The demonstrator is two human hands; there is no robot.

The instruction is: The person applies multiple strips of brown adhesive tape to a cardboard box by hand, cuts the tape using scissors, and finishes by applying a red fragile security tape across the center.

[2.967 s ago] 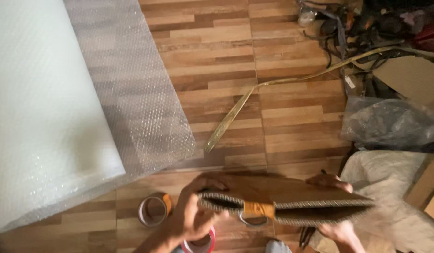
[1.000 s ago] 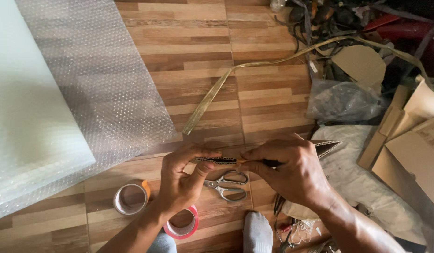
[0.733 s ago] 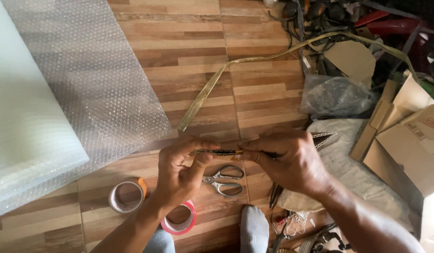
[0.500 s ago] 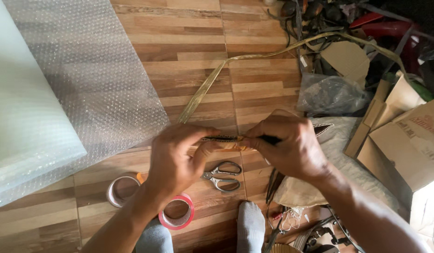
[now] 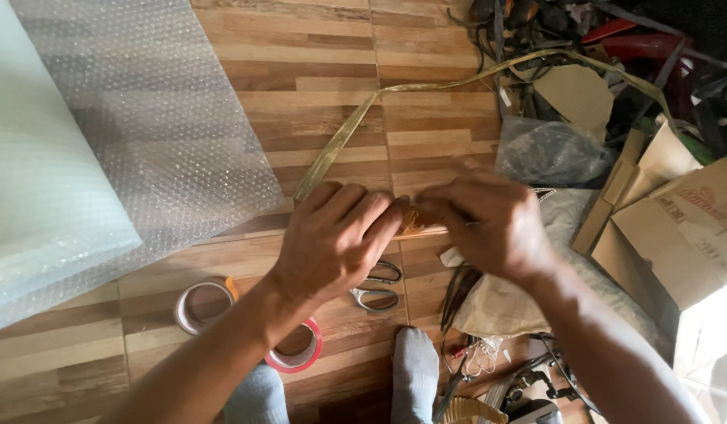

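Both hands meet over the wooden floor on a flat, dark cardboard piece [image 5: 420,224] wrapped with brownish tape; only a small part shows between the fingers. My left hand [image 5: 336,235] covers its left end, fingers curled over it. Gripping the right end is my right hand [image 5: 485,220], slightly blurred. Scissors [image 5: 377,286] lie on the floor just below the hands. A clear tape roll [image 5: 204,305] and a red-rimmed tape roll [image 5: 295,348] lie beside my left forearm.
A big bubble wrap roll [image 5: 81,149] spreads over the left. A long yellowish strap [image 5: 340,141] runs across the floor to the clutter at top right. Cardboard boxes [image 5: 677,228], a grey plastic bag [image 5: 548,151] and a sack [image 5: 520,298] crowd the right. My socked foot [image 5: 414,377] is below.
The hands have closed in on the cardboard piece, which was earlier held out long and flat. The left hand now covers more of it, and the view has shifted slightly.
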